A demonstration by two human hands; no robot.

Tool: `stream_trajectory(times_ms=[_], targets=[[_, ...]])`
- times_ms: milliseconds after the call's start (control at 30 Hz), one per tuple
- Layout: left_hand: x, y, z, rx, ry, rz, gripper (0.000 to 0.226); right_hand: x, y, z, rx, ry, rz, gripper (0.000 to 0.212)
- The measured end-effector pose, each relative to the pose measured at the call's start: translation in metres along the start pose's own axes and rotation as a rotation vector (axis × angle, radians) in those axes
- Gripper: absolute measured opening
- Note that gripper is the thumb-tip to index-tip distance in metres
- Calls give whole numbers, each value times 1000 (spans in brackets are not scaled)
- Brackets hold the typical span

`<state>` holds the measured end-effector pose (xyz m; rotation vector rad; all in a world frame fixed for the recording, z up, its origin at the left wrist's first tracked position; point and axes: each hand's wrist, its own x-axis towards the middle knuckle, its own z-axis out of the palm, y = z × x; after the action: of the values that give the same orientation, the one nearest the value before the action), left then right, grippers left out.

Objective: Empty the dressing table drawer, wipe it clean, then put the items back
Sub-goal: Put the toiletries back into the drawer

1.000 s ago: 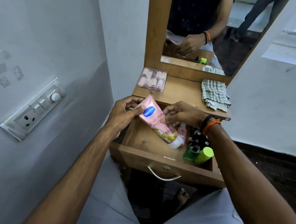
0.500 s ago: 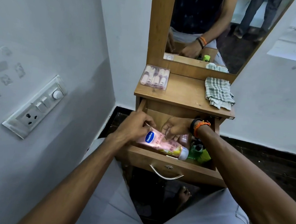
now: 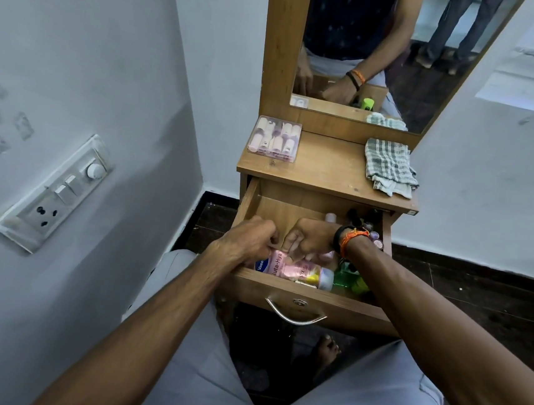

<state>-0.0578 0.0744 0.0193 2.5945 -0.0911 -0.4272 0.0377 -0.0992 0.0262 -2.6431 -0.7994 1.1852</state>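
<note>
the person is wearing light grey trousers (image 3: pixel 354 403), and both arms are showing bare up to the frame edge, with no sleeve visible on them. the right hand (image 3: pixel 312 239) is carrying two bands at the wrist: a black band (image 3: pixel 338 238) and, just beside it, an orange thread bracelet (image 3: pixel 353 238) with loose strands. the left hand (image 3: pixel 249 239) is wearing nothing, and in the mirror (image 3: pixel 388 50) the reflection is showing a dark navy top with small pale dots.
</note>
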Motion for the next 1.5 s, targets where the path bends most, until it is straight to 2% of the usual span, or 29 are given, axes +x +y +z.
stream_trajectory(times_ms=[100,300,500,633,767,867,933,1033,1167,1267,1400,1500], targets=[[2,1,1,23,-42,0,29,-9,-13,-5,57,-17,-137,28],[2,0,4,31,-70,1,25,-10,-1,8,150,106,-136,27],[1,3,0,-39,30,22,28,-10,7,-3,96,325,-174,14],[3,8,-14,-126,179,101,18,-18,5,-17,316,469,-226,10],[10,12,-35,-175,405,125,19,-26,-9,-32,477,714,-318,7],[17,13,-55,-220,531,122,17,-23,-20,-44,516,902,-302,5],[24,13,-68,-290,621,85,15,-17,-24,-53,546,972,-248,3],[35,9,-86,-431,731,-10,14,-6,-26,-67,560,1007,-145,7],[52,-3,-100,-475,731,-135,32,6,-35,-81,449,1029,-40,32],[64,-9,-105,-491,769,-191,31,13,-46,-87,469,1001,-9,45],[76,-8,-108,-508,868,-262,32,24,-59,-92,518,974,14,39],[81,-9,-109,-524,818,-303,30,31,-65,-94,566,938,24,34]])
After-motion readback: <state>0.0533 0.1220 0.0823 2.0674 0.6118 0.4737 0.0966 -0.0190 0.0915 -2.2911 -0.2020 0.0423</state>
